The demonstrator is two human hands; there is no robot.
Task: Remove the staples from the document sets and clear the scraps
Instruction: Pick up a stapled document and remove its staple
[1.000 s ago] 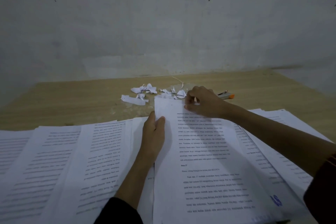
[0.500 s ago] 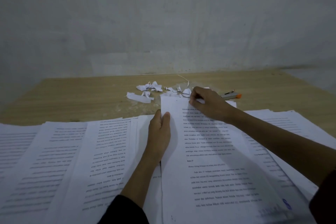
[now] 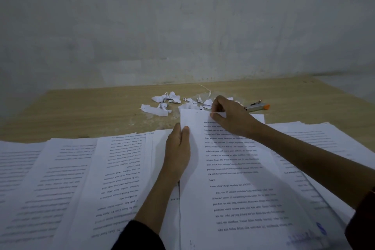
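1 head-worn camera looks forward and down, close over the papers [image 3: 233, 168], across the worktop [image 3: 81, 111] to the wall [image 3: 182, 26] beyond.

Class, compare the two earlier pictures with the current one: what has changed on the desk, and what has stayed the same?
Nothing has visibly moved; only the view drifts slightly. The left hand still presses the left edge of the top document, the right hand still pinches its top edge, and the paper scraps and the orange-tipped tool lie where they were.
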